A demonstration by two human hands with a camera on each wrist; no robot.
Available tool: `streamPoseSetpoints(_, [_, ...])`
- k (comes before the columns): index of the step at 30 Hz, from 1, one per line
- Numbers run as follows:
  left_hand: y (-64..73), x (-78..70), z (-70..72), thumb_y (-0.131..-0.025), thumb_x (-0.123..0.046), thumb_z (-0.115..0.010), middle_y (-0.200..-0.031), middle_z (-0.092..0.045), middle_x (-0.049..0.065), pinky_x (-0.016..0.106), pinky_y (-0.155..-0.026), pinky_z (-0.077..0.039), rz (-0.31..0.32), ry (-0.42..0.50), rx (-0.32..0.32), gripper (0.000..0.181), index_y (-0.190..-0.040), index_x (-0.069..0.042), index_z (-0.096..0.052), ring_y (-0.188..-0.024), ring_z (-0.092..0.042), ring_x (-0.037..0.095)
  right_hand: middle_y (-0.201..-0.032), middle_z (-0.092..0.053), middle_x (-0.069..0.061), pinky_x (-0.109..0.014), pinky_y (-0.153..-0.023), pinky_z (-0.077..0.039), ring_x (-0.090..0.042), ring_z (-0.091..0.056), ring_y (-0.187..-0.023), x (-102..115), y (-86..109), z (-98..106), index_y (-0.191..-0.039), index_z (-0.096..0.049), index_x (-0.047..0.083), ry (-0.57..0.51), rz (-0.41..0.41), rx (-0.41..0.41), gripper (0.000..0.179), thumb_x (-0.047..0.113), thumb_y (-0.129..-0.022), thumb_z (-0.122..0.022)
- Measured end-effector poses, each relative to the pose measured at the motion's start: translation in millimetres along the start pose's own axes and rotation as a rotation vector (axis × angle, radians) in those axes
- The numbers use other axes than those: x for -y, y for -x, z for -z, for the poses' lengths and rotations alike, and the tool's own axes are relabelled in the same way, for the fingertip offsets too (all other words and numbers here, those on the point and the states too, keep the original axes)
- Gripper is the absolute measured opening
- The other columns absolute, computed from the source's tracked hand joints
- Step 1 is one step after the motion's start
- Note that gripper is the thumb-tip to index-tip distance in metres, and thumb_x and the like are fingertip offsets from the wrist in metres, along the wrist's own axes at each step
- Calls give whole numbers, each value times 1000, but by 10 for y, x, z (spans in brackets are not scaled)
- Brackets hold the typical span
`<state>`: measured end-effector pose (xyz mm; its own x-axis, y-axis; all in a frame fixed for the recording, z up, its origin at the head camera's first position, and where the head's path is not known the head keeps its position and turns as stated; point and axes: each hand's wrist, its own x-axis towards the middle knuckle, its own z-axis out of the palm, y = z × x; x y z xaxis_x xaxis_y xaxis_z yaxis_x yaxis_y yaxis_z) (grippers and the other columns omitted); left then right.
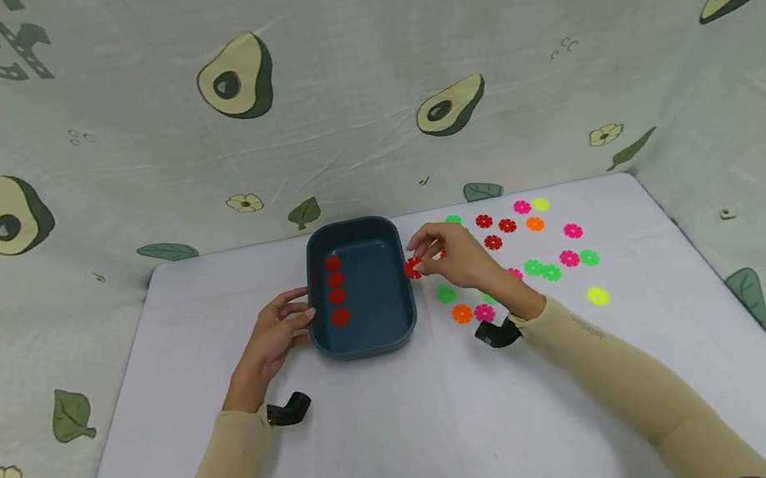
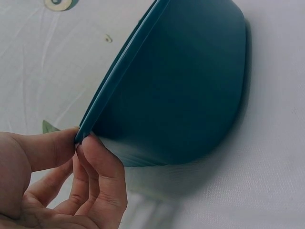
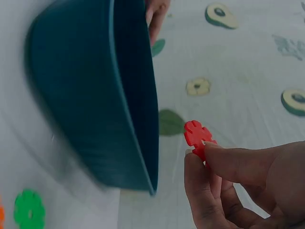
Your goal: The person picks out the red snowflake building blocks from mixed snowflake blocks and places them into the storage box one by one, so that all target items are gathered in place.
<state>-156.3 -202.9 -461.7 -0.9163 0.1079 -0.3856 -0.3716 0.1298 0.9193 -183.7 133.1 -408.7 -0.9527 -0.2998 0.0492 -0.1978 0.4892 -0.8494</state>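
Note:
A dark blue plastic tub [image 1: 377, 340] stands on the white table, with a column of several red notched discs [image 1: 337, 296] inside along its left side. At its left edge, my left hand [image 1: 275, 333] pinches the rim [image 2: 102, 102] between thumb and fingers. My right hand [image 1: 457, 254] holds a red flower-shaped disc [image 3: 196, 137] between thumb and forefinger, just outside the tub's right wall and above the table. In the right wrist view the disc is apart from the tub.
Right of the tub lie scattered flower discs: red [image 1: 493, 242], green [image 1: 445, 294], pink [image 1: 484, 312], orange [image 1: 461, 313] and yellow [image 1: 598, 295]. My right hand and forearm cover some of them. An avocado-print cloth [image 1: 352, 143] hangs behind the table [image 1: 401, 439].

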Motion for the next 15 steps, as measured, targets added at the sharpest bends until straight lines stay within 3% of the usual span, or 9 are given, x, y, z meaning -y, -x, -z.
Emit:
streamPoseSetpoints(10, [-4,-7,15,-106,-4,-62,-116,-55,7,27,-73,-55,3,4,1,54,-158,-3,-44,-87,-60,11,-101,-72,-16,-34,-84,-59,-27,-70,-90,290,-286,-393,-111,-72,-5,-15,86,229,22,-11,-91,-76])
streamPoseSetpoints(15, [4,-4,18,-106,-3,-62,-112,-56,4,27,-72,-55,-7,12,4,53,-157,-2,-44,-86,-61,9,-98,-73,-15,-29,-78,-60,-24,-70,-86,409,-429,-544,-109,-73,-4,19,96,346,21,-12,-89,-76])
